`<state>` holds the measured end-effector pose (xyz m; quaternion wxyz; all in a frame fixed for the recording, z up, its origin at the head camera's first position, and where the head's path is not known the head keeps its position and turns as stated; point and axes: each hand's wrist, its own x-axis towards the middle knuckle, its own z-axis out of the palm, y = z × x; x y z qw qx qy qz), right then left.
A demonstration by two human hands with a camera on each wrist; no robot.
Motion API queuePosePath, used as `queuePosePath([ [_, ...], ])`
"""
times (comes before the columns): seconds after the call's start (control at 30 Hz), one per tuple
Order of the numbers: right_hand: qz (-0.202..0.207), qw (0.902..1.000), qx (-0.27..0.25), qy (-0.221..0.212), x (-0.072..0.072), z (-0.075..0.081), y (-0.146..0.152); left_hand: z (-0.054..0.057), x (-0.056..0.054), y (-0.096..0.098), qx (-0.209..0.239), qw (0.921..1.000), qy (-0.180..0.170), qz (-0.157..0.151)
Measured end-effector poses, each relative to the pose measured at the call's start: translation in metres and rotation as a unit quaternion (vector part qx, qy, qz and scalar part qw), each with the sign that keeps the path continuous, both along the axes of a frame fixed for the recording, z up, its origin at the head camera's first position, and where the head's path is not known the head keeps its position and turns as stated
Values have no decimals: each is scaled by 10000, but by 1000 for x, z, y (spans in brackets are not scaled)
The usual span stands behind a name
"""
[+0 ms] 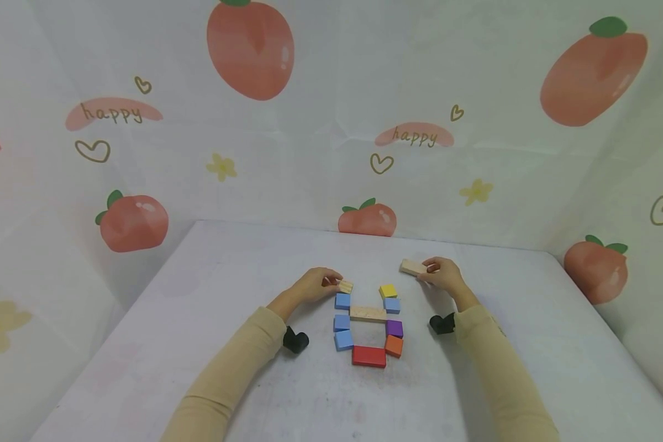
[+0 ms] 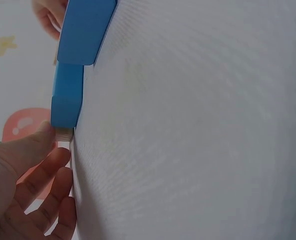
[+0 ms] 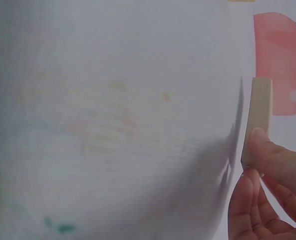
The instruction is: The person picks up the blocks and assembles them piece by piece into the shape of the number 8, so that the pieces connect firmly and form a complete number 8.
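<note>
My left hand [image 1: 316, 284] is at the far end of the left column of blocks, thumb and fingers pinching a small plain wooden block [image 1: 345, 286]. In the left wrist view, the thumb lies against that wooden block [image 2: 64, 134], right beside a blue block [image 2: 68, 95]. Farther back on the right, my right hand [image 1: 444, 274] grips a longer wooden block [image 1: 412, 267] by its near end between thumb and fingers. The right wrist view shows this wooden block [image 3: 260, 105] jutting beyond the fingertips, close over the table.
Blocks form two columns on the white table [image 1: 254, 258]. A wooden block [image 1: 368, 314] bridges them midway, with a red block [image 1: 369, 356] at the near end. The right column has yellow [image 1: 388, 291], blue [image 1: 391, 305], purple [image 1: 395, 329] and orange [image 1: 394, 346] blocks. A printed curtain [image 1: 309, 153] hangs behind.
</note>
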<state>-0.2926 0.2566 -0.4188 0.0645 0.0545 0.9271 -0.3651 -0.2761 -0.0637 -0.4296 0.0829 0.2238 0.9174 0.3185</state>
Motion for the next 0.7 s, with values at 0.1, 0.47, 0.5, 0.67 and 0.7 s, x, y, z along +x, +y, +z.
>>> queuePosePath([
  [0.1, 50, 10000, -12, 12, -1, 1, -1, 0, 0, 0, 5, 10000, 15, 7],
  [0.47, 174, 9998, -7, 25, 2, 10, -11, -1, 0, 1, 44, 10000, -73, 39],
  [0.5, 181, 9998, -7, 25, 2, 10, -11, -1, 0, 1, 36, 10000, -76, 41],
  [0.67, 312, 9994, 10, 145, 3, 12, -15, 1, 1, 0, 25, 10000, -38, 15],
  [0.7, 332, 9993, 7, 165, 2, 13, -16, 1, 1, 0, 38, 10000, -34, 13],
])
